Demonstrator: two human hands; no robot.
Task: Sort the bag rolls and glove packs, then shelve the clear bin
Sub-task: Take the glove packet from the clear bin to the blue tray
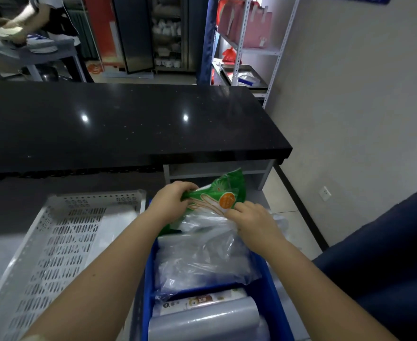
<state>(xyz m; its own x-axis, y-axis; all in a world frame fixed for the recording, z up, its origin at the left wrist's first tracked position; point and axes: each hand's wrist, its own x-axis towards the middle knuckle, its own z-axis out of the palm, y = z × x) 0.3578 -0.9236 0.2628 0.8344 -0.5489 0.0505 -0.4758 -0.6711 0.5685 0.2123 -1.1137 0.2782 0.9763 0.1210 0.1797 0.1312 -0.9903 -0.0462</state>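
A green glove pack with an orange round label stands tilted at the far end of the blue bin. My left hand grips its left edge and my right hand pinches its lower right corner. Below the pack, clear plastic packs fill the middle of the bin. Bag rolls lie at the bin's near end, one with a printed label. To the left, the clear perforated bin holds a pale clear pack at its far right corner.
A black counter runs across beyond both bins. A white metal shelf rack with pink and red items stands at the back right by the wall. Another person works at a table at the far left. Dark blue fabric lies at my right.
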